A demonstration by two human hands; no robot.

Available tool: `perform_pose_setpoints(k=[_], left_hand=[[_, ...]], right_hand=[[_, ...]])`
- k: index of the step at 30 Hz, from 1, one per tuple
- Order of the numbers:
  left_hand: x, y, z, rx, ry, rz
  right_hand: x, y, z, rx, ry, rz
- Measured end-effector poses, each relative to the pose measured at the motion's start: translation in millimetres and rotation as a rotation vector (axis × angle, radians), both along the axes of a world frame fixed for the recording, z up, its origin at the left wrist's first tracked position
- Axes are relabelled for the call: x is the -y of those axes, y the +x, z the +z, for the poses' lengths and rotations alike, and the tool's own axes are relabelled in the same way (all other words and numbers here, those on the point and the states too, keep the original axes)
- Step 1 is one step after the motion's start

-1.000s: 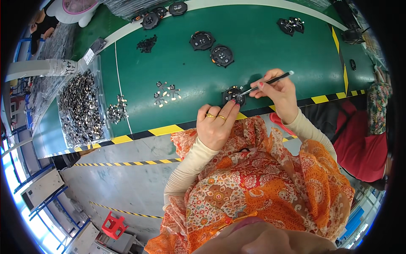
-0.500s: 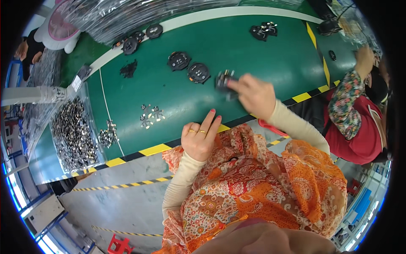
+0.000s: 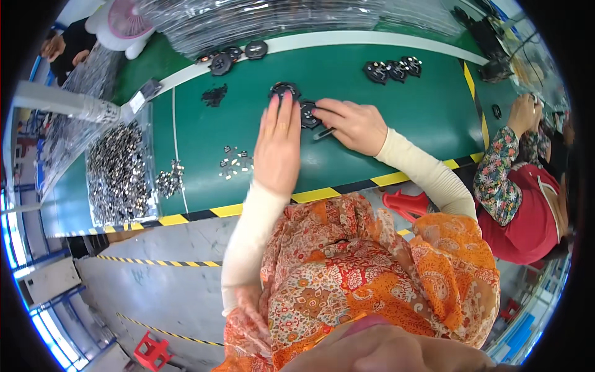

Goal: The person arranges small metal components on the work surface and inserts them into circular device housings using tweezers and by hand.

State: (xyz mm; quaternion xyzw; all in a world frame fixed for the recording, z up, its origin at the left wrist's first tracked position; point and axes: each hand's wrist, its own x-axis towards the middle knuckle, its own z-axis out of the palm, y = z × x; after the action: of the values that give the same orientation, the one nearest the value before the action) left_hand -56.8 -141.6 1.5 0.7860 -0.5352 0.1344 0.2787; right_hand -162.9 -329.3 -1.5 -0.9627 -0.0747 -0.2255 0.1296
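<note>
Two round black plastic housings lie at mid-table under my hands. My left hand (image 3: pixel 277 152) reaches forward with its fingers stretched out, the tips resting on the farther round housing (image 3: pixel 284 88). My right hand (image 3: pixel 358 127) is beside the nearer round housing (image 3: pixel 308 115), its fingertips at that housing's right edge. A thin, flat metallic tool (image 3: pixel 323 133) sticks out from under the right thumb; its exact kind is unclear. Several small metal pieces (image 3: pixel 234 162) are scattered on the green tabletop (image 3: pixel 396 118), left of my left forearm.
Three black housings (image 3: pixel 395 70) form a row at the far right. More round black parts (image 3: pixel 221 64) sit at the far edge. A clear bag of small metal parts (image 3: pixel 121 173) and a black pile (image 3: pixel 214 95) lie left. A co-worker's hands (image 3: pixel 524 115) are at right.
My left hand has moved forward from the near edge onto a housing. The right hand's housing has joined the far-right row, and that hand is now at another one. The view has shifted.
</note>
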Motion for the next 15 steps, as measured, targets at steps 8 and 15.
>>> perform_pose_setpoints(k=[8, 15], left_hand=[[-19, -24, -17, 0.159, 0.232, 0.079], [-43, -67, -11, 0.030, 0.036, 0.218]], right_hand=[[25, 13, -14, 0.053, -0.053, -0.079], [7, 31, 39, 0.304, -0.016, 0.047]])
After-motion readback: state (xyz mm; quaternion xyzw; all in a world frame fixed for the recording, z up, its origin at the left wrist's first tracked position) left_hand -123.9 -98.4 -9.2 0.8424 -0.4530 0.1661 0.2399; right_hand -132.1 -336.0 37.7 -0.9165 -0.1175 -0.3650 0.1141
